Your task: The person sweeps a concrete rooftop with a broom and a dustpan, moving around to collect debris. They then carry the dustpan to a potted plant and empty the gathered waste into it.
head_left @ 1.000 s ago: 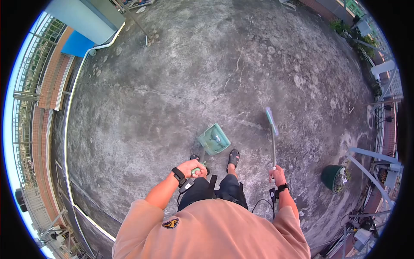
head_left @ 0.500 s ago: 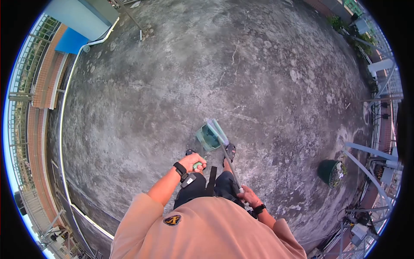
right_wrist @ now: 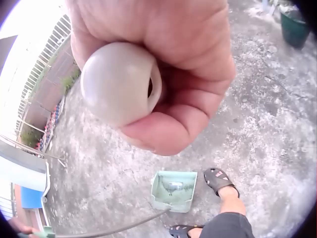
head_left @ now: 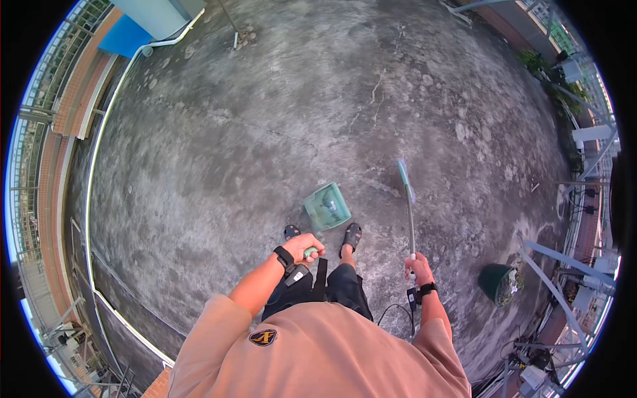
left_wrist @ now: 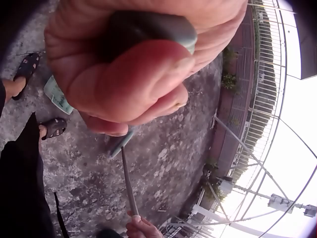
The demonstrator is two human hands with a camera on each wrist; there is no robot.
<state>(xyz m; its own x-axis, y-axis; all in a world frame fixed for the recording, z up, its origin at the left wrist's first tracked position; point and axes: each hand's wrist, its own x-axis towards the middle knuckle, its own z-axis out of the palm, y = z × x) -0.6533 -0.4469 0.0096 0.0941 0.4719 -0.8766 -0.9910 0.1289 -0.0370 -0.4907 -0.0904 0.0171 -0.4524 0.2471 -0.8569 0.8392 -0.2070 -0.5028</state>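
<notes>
Gripping the broom shaft w/ your R hand, you have the broom head out ahead of that hand in the head view, off to the right of the dustpan and well apart from it. The pan sits on the concrete floor just ahead of your feet, left of the broom head and a bit nearer your body. The head's long axis runs mostly fore-aft, roughly in line w/ the shaft, so its long side faces the pan across bare floor btwn them. Can't tell if the bristles touch down. Your L hand, clamped round the pan's green handle, is the nearer one to the pan.

L wrist view: fingers and thumb curl round the handle's end. Pan and broom head show apart here too, w/ the shaft running from the head to your R hand.

R wrist view: fingers wrap the shaft's pale end cap – firm closed grip. The pan is near your shoes, w/ something clear inside; the broom head's out of view.
</notes>
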